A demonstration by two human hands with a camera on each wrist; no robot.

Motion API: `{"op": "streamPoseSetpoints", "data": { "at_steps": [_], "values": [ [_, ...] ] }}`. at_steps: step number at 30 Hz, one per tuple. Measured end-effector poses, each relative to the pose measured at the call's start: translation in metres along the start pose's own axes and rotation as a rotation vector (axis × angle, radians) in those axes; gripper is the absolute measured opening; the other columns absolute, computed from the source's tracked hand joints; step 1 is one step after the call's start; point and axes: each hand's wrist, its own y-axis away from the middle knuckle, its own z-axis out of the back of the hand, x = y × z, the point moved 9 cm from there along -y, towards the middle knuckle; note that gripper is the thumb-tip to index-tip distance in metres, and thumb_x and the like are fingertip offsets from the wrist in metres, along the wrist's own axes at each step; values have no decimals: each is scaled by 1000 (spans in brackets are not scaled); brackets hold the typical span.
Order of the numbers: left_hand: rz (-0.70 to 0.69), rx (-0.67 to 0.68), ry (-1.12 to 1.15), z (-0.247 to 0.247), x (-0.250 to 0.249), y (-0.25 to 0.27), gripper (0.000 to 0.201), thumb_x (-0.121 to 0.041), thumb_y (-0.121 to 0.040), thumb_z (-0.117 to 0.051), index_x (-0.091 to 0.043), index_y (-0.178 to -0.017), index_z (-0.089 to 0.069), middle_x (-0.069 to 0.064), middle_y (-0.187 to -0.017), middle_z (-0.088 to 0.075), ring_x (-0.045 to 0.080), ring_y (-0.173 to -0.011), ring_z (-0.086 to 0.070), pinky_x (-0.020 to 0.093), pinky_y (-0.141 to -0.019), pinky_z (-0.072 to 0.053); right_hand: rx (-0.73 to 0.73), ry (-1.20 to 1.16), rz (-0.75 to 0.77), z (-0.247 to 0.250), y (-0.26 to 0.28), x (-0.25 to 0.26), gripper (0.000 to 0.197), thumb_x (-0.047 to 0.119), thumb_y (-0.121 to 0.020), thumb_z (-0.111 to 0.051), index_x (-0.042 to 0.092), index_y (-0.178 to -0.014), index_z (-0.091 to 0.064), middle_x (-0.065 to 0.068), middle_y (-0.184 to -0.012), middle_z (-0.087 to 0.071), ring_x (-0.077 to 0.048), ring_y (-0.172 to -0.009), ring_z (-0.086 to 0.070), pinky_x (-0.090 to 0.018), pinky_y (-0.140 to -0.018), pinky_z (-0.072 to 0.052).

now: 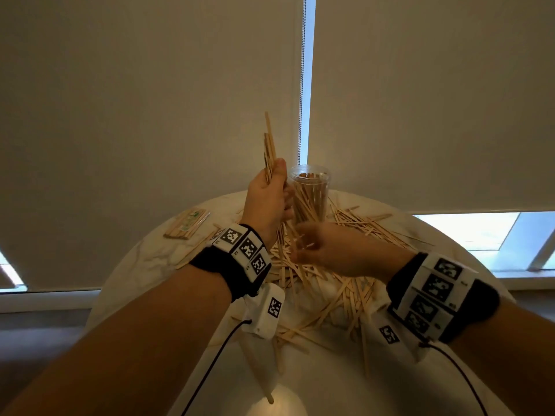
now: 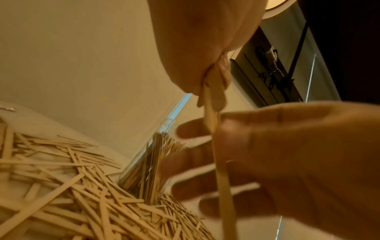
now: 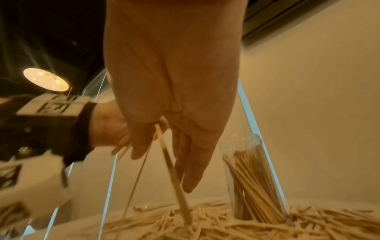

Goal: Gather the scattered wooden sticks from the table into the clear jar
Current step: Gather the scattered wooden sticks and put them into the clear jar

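My left hand [image 1: 274, 187] grips an upright bundle of wooden sticks [image 1: 268, 145] just left of the clear jar [image 1: 309, 193]. The jar stands at the back of the round white table [image 1: 126, 274] and is partly filled with sticks. A loose pile of sticks [image 1: 339, 289] spreads around and in front of the jar. My right hand [image 1: 300, 246] hovers low over the pile in front of the jar. In the right wrist view its thumb and fingers pinch a thin stick [image 3: 171, 168] whose lower end reaches into the pile. The left wrist view shows the bundle [image 2: 218, 162] hanging below my left hand.
A wrapped packet of sticks [image 1: 187, 225] lies at the table's back left. A roller blind with a bead chain [image 1: 301, 85] hangs close behind the jar. Black cables run from both wrist cameras over the table's near part.
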Motion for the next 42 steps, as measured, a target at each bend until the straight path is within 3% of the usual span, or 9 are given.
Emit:
{"op": "streamPoseSetpoints", "data": {
  "at_steps": [2, 9, 14, 22, 27, 31, 33, 36, 42],
  "values": [
    [-14, -27, 13, 2, -1, -1, 30, -38, -104, -44, -16, -84, -42, -6, -54, -35, 8, -42, -26, 21, -38, -24, 29, -26, 12, -13, 0, 0, 17, 29, -101, -55, 20, -112, -64, 7, -96, -74, -7, -84, -69, -29, -80, -55],
    [-25, -260, 48, 47, -6, -10, 28, -42, -103, -45, -18, -89, -43, -5, -58, -37, 6, -43, -30, 21, -38, -30, 68, -181, -73, -12, 8, -15, 19, 24, -104, -50, 13, -102, -65, -1, -89, -77, -13, -82, -74, -31, -79, -60],
    [58, -34, -207, 20, 8, 7, 41, -61, -92, -53, -20, -86, -48, -10, -56, -42, 8, -44, -34, 21, -39, -31, -194, -298, -72, 26, 3, -14, 22, 26, -105, -46, 13, -101, -63, -2, -84, -77, -15, -74, -76, -36, -74, -63],
    [75, 46, -363, -8, 18, 10, 29, -41, -99, -55, -15, -91, -64, -10, -58, -61, 4, -46, -56, 20, -46, -43, -359, -29, 57, 46, -1, 15, 23, 30, -103, -50, 17, -92, -65, 1, -76, -74, -8, -63, -72, -29, -66, -62],
    [118, -122, -124, 8, 13, 7, 34, -40, -104, -44, -16, -83, -53, -6, -64, -57, 4, -37, -49, 18, -38, -39, -147, -30, -6, 16, 1, 10, 37, 56, -92, -57, 20, -99, -65, 3, -86, -75, -8, -74, -74, -36, -75, -62],
    [102, -116, 63, 3, 15, 7, 35, -44, -103, -44, -18, -80, -49, -4, -60, -47, 7, -44, -45, 26, -52, -46, -16, -283, -56, -6, -1, 4, 22, 26, -94, -68, 5, -100, -66, -7, -89, -78, -15, -76, -76, -31, -75, -63],
    [115, -91, 109, -1, 18, 6, 33, -43, -103, -46, -18, -82, -50, -5, -59, -44, 7, -49, -46, 33, -62, -50, -49, -388, -63, -5, 0, 1, 17, 17, -94, -68, 0, -97, -69, -9, -87, -78, -18, -76, -77, -28, -73, -63],
    [158, 6, 202, -8, 20, 5, 32, -43, -102, -46, -17, -82, -47, -3, -59, -37, 11, -49, -38, 31, -55, -44, -142, -372, -55, 5, 1, -5, 24, 23, -89, -74, 1, -98, -70, -5, -84, -78, -15, -75, -76, -30, -75, -63],
    [146, 95, -225, 6, 34, 14, 36, -53, -99, -47, -24, -77, -50, -10, -53, -40, 7, -42, -32, 21, -41, -28, -320, -268, -28, 58, 5, -9, 43, 44, -95, -60, 18, -129, -58, 1, -107, -70, -14, -94, -71, -42, -90, -58]
  ]
}}
